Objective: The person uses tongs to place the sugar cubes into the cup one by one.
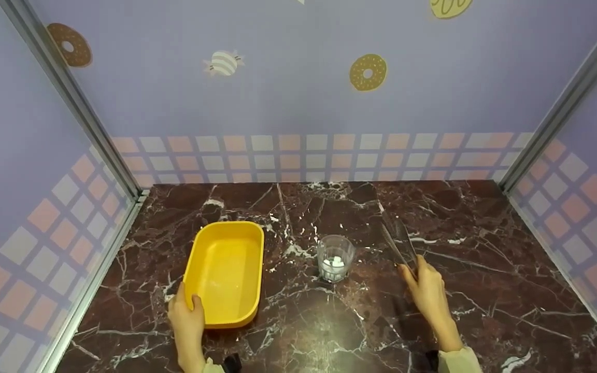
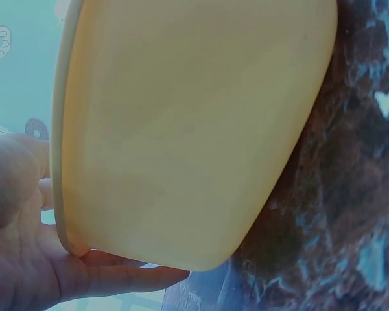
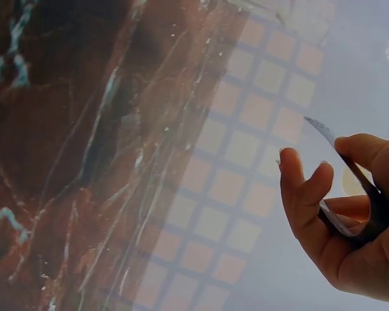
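At the left of the head view stands a yellow plastic tub (image 1: 224, 274), on the tabletop. My left hand (image 1: 187, 316) grips its near left rim, thumb over the edge and fingers along the outside; the left wrist view shows the tub's outer wall (image 2: 181, 129) beside the hand. My right hand (image 1: 425, 287) holds metal tongs (image 1: 399, 243), their two arms spread apart and pointing away from me. Between the hands stands a clear glass (image 1: 336, 242), upright, with several small white pieces (image 1: 336, 262) inside. Nothing shows between the tong tips.
The dark red marbled tabletop (image 1: 303, 321) reaches a patterned back wall (image 1: 288, 93). Side walls with metal corner posts (image 1: 73, 98) close in the left and right.
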### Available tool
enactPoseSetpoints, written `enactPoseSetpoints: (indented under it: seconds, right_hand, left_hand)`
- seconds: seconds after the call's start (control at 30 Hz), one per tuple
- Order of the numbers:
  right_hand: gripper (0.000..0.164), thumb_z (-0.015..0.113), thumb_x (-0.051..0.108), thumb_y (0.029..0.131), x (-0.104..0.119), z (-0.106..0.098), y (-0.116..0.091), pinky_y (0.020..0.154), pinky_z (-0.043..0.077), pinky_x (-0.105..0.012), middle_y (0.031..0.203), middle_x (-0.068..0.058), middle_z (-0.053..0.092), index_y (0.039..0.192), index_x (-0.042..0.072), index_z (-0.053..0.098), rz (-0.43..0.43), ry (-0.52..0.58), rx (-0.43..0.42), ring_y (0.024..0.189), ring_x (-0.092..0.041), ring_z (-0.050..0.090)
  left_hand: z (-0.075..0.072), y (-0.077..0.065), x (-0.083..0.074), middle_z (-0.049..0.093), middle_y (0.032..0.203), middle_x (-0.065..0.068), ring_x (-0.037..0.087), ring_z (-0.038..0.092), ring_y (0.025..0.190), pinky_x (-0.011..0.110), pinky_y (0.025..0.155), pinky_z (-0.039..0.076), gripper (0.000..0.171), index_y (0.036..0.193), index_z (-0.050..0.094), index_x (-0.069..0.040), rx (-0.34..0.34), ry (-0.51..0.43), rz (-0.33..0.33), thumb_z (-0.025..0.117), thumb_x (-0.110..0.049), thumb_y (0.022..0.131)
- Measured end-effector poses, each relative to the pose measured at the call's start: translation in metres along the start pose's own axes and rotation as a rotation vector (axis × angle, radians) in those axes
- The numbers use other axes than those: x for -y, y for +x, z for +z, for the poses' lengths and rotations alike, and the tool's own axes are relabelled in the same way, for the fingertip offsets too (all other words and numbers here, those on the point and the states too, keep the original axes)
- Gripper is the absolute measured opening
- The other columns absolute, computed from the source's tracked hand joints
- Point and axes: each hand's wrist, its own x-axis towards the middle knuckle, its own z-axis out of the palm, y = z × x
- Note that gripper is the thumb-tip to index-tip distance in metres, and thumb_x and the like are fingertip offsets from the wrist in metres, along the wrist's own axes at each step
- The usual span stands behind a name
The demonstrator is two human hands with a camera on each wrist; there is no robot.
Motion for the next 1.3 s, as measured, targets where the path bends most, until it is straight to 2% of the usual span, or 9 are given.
enactPoseSetpoints:
  seconds: [0.2, 0.43, 0.63, 1.0, 1.2, 1.3]
  right_hand:
    - [0.044, 0.057, 0.014, 0.085, -0.007, 0.008, 0.000, 0.058, 0.046, -0.048, 0.074, -0.022, 0.056, 0.112, -0.019, 0.046, 0.002, -0.034, 0.057, 0.065, -0.034, 0.056]
    - [0.041, 0.056, 0.010, 0.084, -0.012, 0.018, 0.000, 0.058, 0.049, -0.050, 0.083, -0.037, 0.056, 0.106, -0.023, 0.045, -0.028, -0.097, 0.074, 0.077, -0.051, 0.058]
    - [0.039, 0.057, 0.008, 0.083, -0.016, 0.027, -0.001, 0.056, 0.048, -0.051, 0.079, -0.036, 0.056, 0.102, -0.024, 0.046, -0.044, -0.137, 0.058, 0.072, -0.051, 0.058]
    - [0.042, 0.056, 0.008, 0.082, -0.022, 0.036, -0.005, 0.058, 0.048, -0.050, 0.078, -0.038, 0.055, 0.101, -0.027, 0.045, -0.027, -0.193, 0.094, 0.071, -0.050, 0.058]
    - [0.036, 0.060, 0.014, 0.080, -0.020, 0.038, -0.007, 0.057, 0.047, -0.051, 0.078, -0.034, 0.055, 0.089, -0.020, 0.051, 0.020, -0.242, 0.077, 0.068, -0.048, 0.057]
    - [0.035, 0.063, 0.016, 0.078, -0.019, 0.037, -0.008, 0.056, 0.047, -0.051, 0.077, -0.033, 0.055, 0.084, -0.017, 0.052, 0.049, -0.267, 0.103, 0.067, -0.047, 0.057]
  left_hand:
    - [0.001, -0.001, 0.001, 0.046, 0.109, 0.042, 0.055, 0.043, 0.102, 0.060, 0.088, 0.034, 0.043, 0.124, 0.042, 0.015, -0.014, -0.008, 0.006, 0.045, 0.001, 0.083]
    - [0.000, 0.000, 0.000, 0.045, 0.111, 0.041, 0.054, 0.042, 0.103, 0.060, 0.090, 0.033, 0.044, 0.125, 0.040, 0.014, 0.006, -0.014, -0.013, 0.044, 0.001, 0.084]
    - [0.000, 0.000, -0.001, 0.046, 0.110, 0.040, 0.053, 0.043, 0.103, 0.059, 0.089, 0.034, 0.044, 0.126, 0.040, 0.013, 0.009, -0.007, -0.019, 0.045, 0.001, 0.084]
    - [0.000, 0.000, 0.000, 0.046, 0.110, 0.041, 0.054, 0.043, 0.102, 0.060, 0.088, 0.034, 0.044, 0.125, 0.040, 0.014, 0.004, -0.009, -0.012, 0.045, 0.001, 0.084]
    - [0.000, 0.000, 0.000, 0.045, 0.112, 0.041, 0.054, 0.043, 0.104, 0.060, 0.089, 0.033, 0.044, 0.125, 0.040, 0.014, 0.003, -0.001, -0.014, 0.045, 0.001, 0.084]
    - [0.000, 0.000, 0.000, 0.045, 0.112, 0.041, 0.055, 0.042, 0.104, 0.060, 0.090, 0.033, 0.044, 0.126, 0.040, 0.013, 0.014, 0.004, -0.020, 0.044, 0.000, 0.084]
